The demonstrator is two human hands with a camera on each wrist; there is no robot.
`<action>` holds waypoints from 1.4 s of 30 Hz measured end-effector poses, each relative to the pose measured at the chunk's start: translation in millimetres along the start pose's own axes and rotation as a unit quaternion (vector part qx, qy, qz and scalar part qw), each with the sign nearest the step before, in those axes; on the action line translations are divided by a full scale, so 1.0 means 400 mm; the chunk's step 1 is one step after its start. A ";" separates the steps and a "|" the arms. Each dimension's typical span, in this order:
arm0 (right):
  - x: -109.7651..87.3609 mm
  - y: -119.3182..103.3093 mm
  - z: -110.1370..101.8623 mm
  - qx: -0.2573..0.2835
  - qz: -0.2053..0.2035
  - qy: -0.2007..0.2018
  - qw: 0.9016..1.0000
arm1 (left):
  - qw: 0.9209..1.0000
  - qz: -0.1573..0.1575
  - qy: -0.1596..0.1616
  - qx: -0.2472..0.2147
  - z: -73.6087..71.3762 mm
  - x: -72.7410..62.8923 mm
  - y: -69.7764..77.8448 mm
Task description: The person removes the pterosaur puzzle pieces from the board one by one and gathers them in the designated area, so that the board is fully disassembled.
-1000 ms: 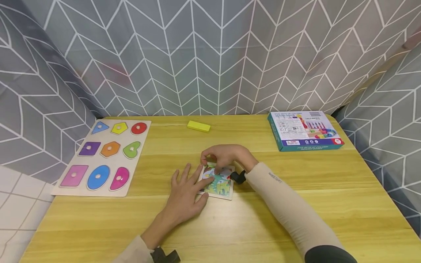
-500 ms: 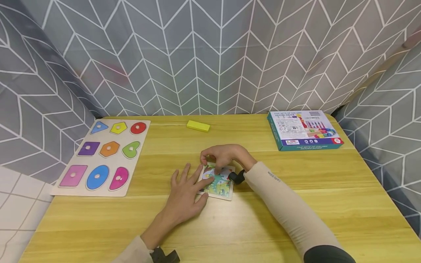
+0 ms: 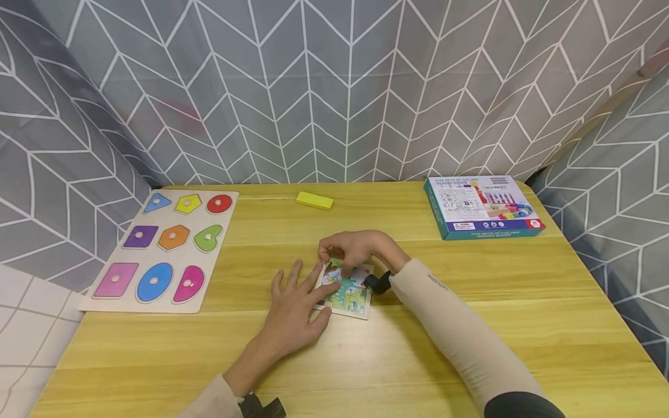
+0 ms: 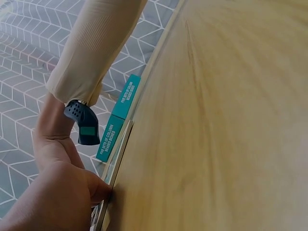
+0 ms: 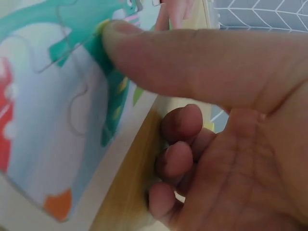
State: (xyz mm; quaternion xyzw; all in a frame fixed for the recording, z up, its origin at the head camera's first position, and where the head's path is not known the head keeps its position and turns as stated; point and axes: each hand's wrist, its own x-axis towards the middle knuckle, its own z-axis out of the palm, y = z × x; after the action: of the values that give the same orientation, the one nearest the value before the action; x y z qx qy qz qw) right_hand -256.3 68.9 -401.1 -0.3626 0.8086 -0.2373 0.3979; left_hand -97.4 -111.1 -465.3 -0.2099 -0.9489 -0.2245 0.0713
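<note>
A small framed jigsaw puzzle [image 3: 351, 296] with a green dinosaur picture lies on the table between both hands. My left hand [image 3: 294, 313] rests with spread fingers along its left side, index finger reaching onto the picture. In the left wrist view the left thumb [image 4: 100, 188] touches the frame's edge. My right hand [image 3: 355, 247] arches over the far side. The right wrist view shows its straight thumb [image 5: 130, 53] pressing on the green dinosaur, while its other fingers [image 5: 178, 159] curl loosely beyond the frame, over the wood. The index finger is hidden behind the thumb there.
A wooden board with coloured knobbed shapes [image 3: 214, 270] lies at the left. At the back of the table [image 3: 272, 249] sits a yellow block [image 3: 315, 201]. A beaded-box carton [image 3: 486, 207] stands back right. A grey patterned curtain [image 3: 334, 87] hangs behind.
</note>
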 end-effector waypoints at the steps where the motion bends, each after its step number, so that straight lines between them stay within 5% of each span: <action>1: -0.001 0.004 0.002 -0.001 -0.006 0.002 1.000 | 1.000 0.001 0.000 -0.001 0.000 0.000 0.000; 9: -0.021 0.046 0.014 -0.013 -0.077 0.050 0.996 | 1.000 -0.003 -0.001 0.003 0.005 0.001 -0.002; 20: -0.052 0.073 0.048 -0.029 -0.114 0.139 0.983 | 1.000 -0.018 0.012 0.009 0.017 0.002 0.003; 42: -0.046 0.088 0.072 0.027 -0.111 0.171 0.979 | 0.999 -0.043 -0.007 0.020 0.011 0.006 0.018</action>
State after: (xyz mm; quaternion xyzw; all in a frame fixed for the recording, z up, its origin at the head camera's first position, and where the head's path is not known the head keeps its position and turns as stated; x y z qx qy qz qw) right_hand -239.2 102.5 -432.6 -0.3931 0.8127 -0.3604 0.2348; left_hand -96.6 -102.4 -465.9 -0.1693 -0.9617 -0.2071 0.0595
